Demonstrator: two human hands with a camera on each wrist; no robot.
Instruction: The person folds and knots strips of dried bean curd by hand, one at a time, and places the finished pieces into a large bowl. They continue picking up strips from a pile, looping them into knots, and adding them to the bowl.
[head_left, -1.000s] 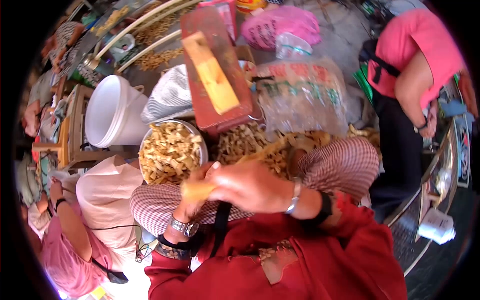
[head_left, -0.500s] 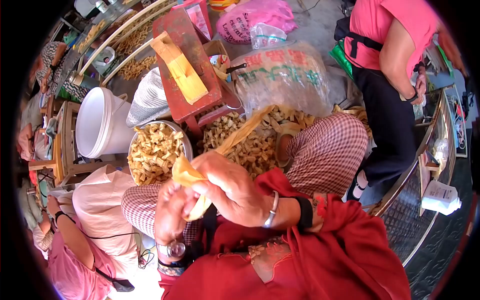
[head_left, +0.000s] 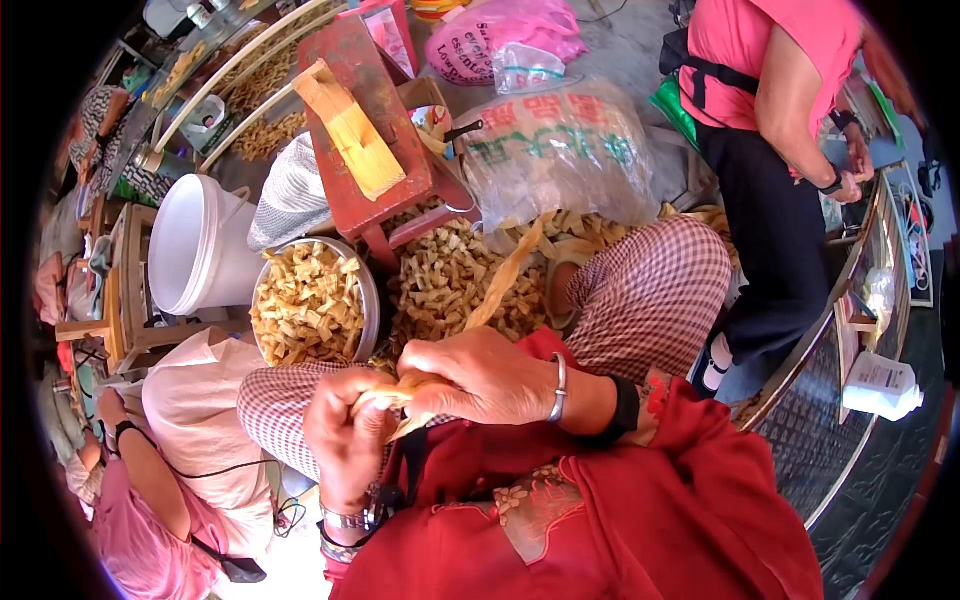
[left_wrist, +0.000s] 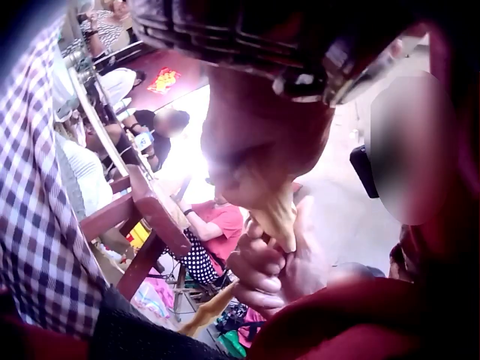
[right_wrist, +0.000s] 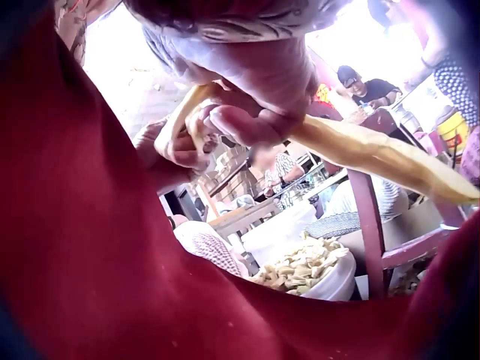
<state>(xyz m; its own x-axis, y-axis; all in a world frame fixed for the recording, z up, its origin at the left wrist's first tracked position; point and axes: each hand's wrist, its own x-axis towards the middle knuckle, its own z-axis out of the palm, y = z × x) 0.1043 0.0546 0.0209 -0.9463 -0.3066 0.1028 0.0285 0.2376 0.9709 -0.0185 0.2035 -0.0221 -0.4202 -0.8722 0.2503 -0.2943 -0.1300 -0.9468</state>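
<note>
Above my lap, both hands work a long, pale-yellow strip that looks like tofu skin (head_left: 500, 285). My left hand (head_left: 345, 425), with a watch at its wrist, pinches the folded end between thumb and fingers. Close beside it, my right hand (head_left: 475, 375) grips the same strip with curled fingers, and the long tail runs out forward over the heap. The right wrist view shows the strip (right_wrist: 375, 154) as a broad band leaving the right hand, with a loop by the fingertips. Small knotted pieces (head_left: 305, 305) fill a metal bowl (head_left: 374, 315) beyond my left knee.
A red stool (head_left: 425, 170) in front bears flat yellow strips (head_left: 350, 130). Beneath it lies a heap of knotted pieces (head_left: 445, 270). A white bucket (head_left: 185, 245), a clear plastic sack (head_left: 560, 150) and a pink bag (head_left: 510, 35) stand around. People sit left and right.
The wide loop of strip between my hands has been drawn tight and small. Both hands have come down slightly, and the strip's tail now hangs straighter forward.
</note>
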